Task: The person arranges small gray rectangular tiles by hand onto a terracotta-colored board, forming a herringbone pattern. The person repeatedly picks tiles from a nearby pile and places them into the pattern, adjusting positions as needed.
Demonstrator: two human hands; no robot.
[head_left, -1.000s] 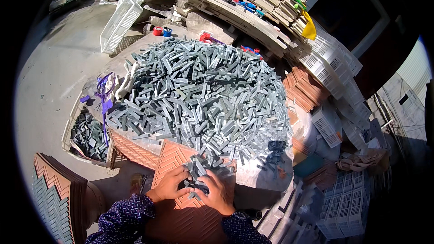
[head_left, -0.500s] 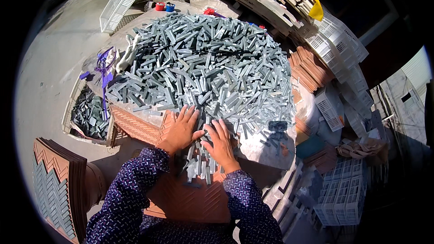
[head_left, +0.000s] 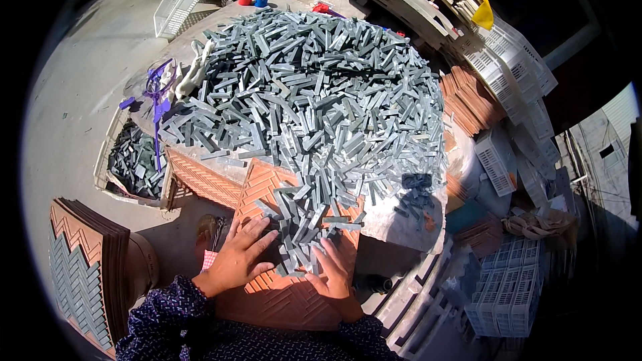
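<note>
Hands (head_left: 235,259) (head_left: 334,279) apart, loosely spread, flank grey strips (head_left: 302,222); terracotta board (head_left: 284,306) bare along near edge.

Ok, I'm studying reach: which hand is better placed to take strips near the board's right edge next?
Probably the right hand: it's nearer those strips; the left hand is across the pile.

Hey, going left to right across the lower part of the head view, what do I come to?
Panel stack, left hand, right hand, pale slats, white crates.
</note>
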